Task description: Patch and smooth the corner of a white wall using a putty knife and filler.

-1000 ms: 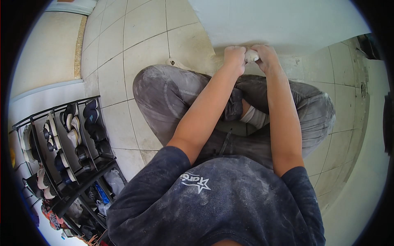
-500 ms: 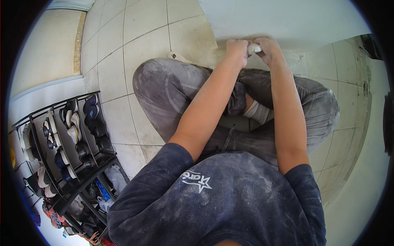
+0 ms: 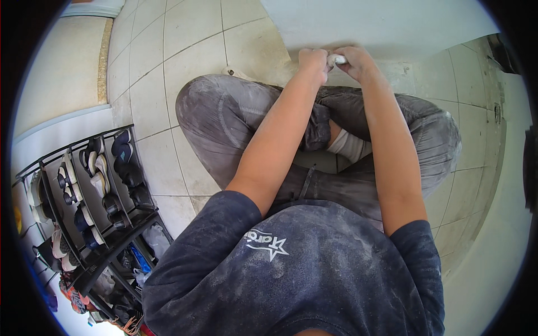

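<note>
Both my arms reach forward over my crossed legs to the foot of a pale wall [image 3: 381,28]. Between my hands is a small, whitish, rounded piece [image 3: 337,59]; its exact kind I cannot make out. The bent fingers of my right hand [image 3: 357,63] are closed on its right end. My left hand [image 3: 314,61] is curled into a fist against its left side, fingertips mostly hidden. White dust covers both hands.
Dusty dark trousers [image 3: 218,112] cover my folded legs on the tiled floor [image 3: 193,56]. To the left stands a black rack [image 3: 112,246] filled with shoes and bags. Another wall [image 3: 493,241] runs along the right. A pale object [image 3: 235,72] pokes out beyond my left knee.
The whole view has shifted slightly. My hands have moved a little left together, and the whitish piece has turned so that more of its length shows sideways.
</note>
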The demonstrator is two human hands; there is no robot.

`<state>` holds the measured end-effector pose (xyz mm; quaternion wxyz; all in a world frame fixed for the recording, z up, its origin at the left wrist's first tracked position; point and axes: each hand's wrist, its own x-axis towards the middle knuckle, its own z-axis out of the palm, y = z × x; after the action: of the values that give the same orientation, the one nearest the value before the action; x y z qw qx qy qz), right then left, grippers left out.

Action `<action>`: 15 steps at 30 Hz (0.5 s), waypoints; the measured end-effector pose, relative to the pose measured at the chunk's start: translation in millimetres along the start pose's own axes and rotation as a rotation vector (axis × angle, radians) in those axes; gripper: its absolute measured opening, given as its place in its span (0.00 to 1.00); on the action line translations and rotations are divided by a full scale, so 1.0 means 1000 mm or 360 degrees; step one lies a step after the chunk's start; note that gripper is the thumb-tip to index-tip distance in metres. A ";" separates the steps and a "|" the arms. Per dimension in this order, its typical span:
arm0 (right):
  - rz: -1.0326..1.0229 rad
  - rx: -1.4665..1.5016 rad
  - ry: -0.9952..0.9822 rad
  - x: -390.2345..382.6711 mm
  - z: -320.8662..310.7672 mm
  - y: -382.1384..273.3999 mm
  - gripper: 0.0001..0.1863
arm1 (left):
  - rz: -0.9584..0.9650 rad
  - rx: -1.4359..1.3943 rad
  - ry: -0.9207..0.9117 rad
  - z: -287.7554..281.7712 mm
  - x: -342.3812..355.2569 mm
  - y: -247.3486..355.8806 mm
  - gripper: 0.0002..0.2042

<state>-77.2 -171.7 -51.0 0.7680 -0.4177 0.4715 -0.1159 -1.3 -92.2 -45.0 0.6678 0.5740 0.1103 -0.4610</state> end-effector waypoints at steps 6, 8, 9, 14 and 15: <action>-0.0086 0.0046 0.0095 -0.003 0.007 0.004 0.05 | 0.0105 -0.0067 -0.0057 -0.008 0.004 0.002 0.11; -0.0129 0.0014 0.0092 -0.001 0.007 0.004 0.05 | 0.0103 -0.0025 -0.0088 -0.009 0.005 0.001 0.11; -0.0064 0.0002 0.0167 0.000 0.006 0.004 0.05 | 0.0141 0.0001 -0.0067 -0.009 0.005 -0.001 0.11; 0.0116 -0.0024 0.0335 0.004 0.010 0.005 0.05 | 0.0026 0.0064 0.0083 -0.006 0.005 -0.003 0.11; 0.0066 0.0008 0.0274 0.003 0.011 0.006 0.05 | 0.0027 0.0078 0.0096 -0.005 0.005 -0.004 0.11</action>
<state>-67.7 -164.4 -55.2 0.7279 -0.3945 0.5440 -0.1365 0.3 -90.2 -52.4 0.6538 0.6047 0.1144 -0.4403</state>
